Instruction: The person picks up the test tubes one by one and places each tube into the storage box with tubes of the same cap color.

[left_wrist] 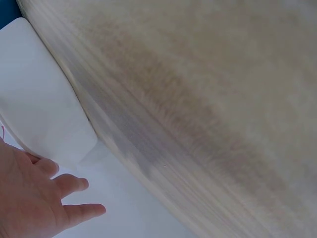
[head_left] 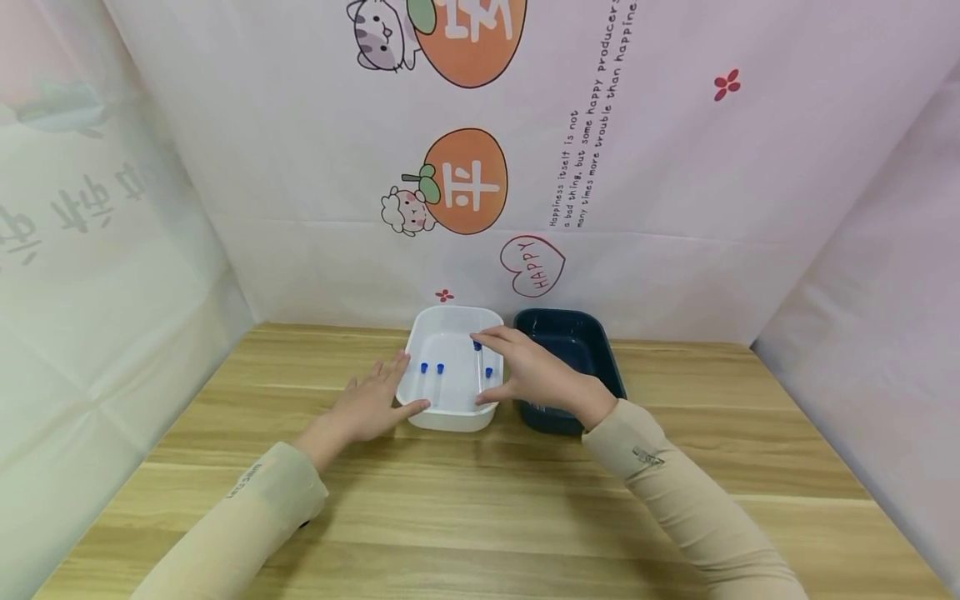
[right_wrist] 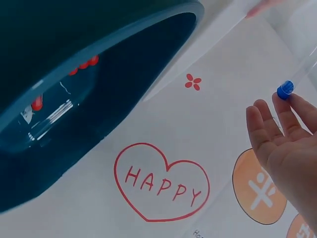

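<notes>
My right hand (head_left: 543, 375) pinches a clear tube with a blue cap (head_left: 480, 372) lengthwise between thumb and fingers, over the right side of a white tub (head_left: 450, 422). The right wrist view shows the fingertips at the tube's blue cap (right_wrist: 286, 90). Other blue-capped tubes lie in the tub: two (head_left: 440, 369) at left, and one (head_left: 489, 372) beside the held tube. At the tub's left side, my left hand (head_left: 367, 406) touches the rim with spread fingers. The left wrist view has that hand (left_wrist: 37, 198) against the tub's wall (left_wrist: 44, 89).
Close to the white tub's right side stands a dark teal tub (head_left: 611, 358). Inside it, the right wrist view shows several red-capped clear tubes (right_wrist: 37, 103). A printed cloth (head_left: 645, 275) rises behind the wooden table (head_left: 465, 508), with cloth on both sides too.
</notes>
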